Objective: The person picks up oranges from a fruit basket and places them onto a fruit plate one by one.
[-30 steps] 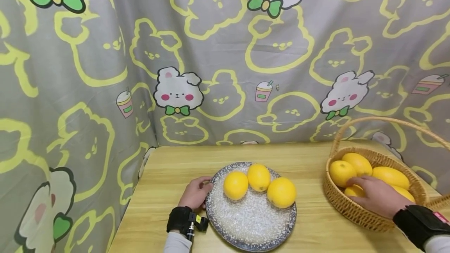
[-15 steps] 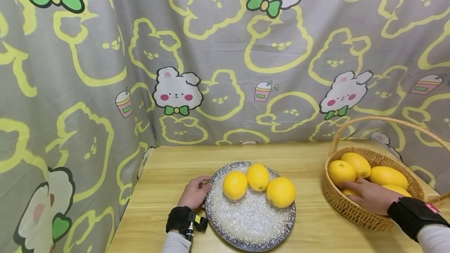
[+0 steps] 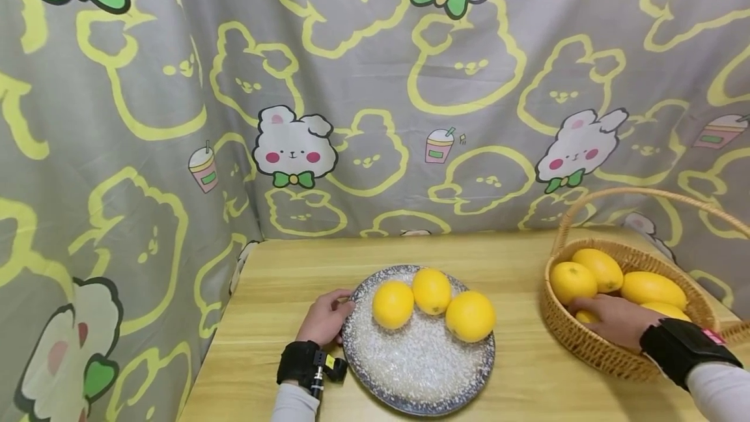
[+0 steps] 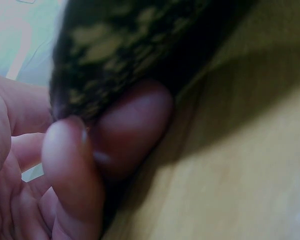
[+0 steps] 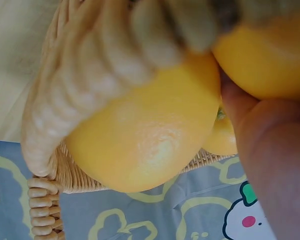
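While the person's left hand (image 3: 324, 319) holds the left rim of the plate (image 3: 418, 378), in the head view, the right hand (image 3: 618, 323) lies over the near side of the basket (image 3: 586, 345), which stands at the right of the table (image 3: 305, 259). A basket fruit (image 3: 586, 317) shows between its forefinger and thumb, low at the near-left inside wall; the fingertips are hidden, so whether they have clamped on it cannot be told. On the plate, the left fruit (image 3: 393, 305), middle fruit (image 3: 431, 291) and right fruit (image 3: 471, 316) sit close together along the far half, perhaps to keep the near half free. Open wood runs between plate and basket, with a strip behind toward the table's back edge and another along its left edge. The handle (image 3: 564, 234) arches over the basket, so the side facing the plate looks the freer way out. In the left wrist view, fingertips pinch the dark rim, one tucked beneath it, probably to steady the plate; whether the rim is raised cannot be told. In the right wrist view, one digit is wedged between a central fruit (image 5: 145, 135) and an upper fruit (image 5: 275, 60), seemingly pressing the latter; little room remains among them, and the plaited rim crosses close in front.
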Motion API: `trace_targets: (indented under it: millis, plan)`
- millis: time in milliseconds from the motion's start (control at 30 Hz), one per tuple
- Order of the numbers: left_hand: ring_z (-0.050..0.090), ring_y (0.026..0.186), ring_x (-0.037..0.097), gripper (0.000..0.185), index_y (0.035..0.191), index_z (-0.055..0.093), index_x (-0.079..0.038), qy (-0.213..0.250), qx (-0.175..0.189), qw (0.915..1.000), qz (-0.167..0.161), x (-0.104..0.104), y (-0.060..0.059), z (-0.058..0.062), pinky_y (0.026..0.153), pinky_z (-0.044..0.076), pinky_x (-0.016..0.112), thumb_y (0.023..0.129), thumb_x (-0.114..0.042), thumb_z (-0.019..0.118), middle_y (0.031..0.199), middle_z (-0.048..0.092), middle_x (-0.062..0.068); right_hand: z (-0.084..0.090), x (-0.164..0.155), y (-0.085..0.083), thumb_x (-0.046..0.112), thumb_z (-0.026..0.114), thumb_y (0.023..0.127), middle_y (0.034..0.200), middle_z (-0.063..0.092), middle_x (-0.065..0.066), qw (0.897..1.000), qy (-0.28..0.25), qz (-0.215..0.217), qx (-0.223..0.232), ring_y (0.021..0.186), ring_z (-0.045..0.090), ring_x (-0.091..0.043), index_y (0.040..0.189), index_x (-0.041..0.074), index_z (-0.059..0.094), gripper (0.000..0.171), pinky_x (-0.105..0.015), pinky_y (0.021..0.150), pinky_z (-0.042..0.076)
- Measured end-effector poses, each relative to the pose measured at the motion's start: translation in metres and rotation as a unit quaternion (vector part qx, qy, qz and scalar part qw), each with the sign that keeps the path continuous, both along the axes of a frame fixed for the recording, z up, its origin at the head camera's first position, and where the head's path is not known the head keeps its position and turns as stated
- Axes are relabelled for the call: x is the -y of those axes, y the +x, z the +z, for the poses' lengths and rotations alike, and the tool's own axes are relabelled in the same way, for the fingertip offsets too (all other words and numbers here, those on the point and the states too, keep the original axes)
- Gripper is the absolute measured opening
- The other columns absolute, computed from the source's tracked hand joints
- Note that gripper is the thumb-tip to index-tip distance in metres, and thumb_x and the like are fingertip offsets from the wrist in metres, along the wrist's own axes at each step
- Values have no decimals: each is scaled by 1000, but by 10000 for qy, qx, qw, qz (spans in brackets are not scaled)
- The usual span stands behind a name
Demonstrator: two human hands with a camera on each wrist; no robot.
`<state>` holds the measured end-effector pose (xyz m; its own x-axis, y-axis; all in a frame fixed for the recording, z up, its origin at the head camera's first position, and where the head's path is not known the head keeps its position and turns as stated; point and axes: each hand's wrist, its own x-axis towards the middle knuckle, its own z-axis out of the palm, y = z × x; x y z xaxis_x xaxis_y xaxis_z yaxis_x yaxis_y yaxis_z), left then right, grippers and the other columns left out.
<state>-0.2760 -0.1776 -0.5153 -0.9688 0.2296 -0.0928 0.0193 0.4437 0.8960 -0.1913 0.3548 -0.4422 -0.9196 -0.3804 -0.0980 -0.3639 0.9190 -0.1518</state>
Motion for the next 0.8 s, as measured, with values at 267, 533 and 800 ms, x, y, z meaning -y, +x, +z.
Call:
trace_targets:
  millis: [267, 533, 800]
  plan:
    - [51, 45, 12, 37, 140, 64, -14, -42, 25, 10000, 26, -1, -1, 2, 45, 52, 27, 105, -24, 59, 93, 68, 10, -1, 0, 0, 30, 75, 94, 95, 71, 8, 9999, -122, -22, -74, 82, 60, 2, 102, 26, 68, 12, -27, 68, 52]
    - [51, 46, 12, 37, 140, 64, -14, -15, 45, 10000, 59, 0, 0, 2, 45, 51, 27, 105, -24, 59, 93, 68, 10, -5, 1, -1, 35, 75, 92, 94, 70, 7, 9995, -60, -300, -38, 82, 61, -2, 101, 29, 67, 13, -29, 69, 52]
    - [51, 46, 13, 36, 139, 65, -16, -24, 40, 10000, 81, 0, 1, 2, 45, 51, 27, 104, -25, 60, 90, 66, 9, -10, 3, 3, 40, 72, 94, 95, 71, 9, 9971, -106, -739, -113, 82, 61, -4, 100, 37, 68, 8, -29, 70, 51]
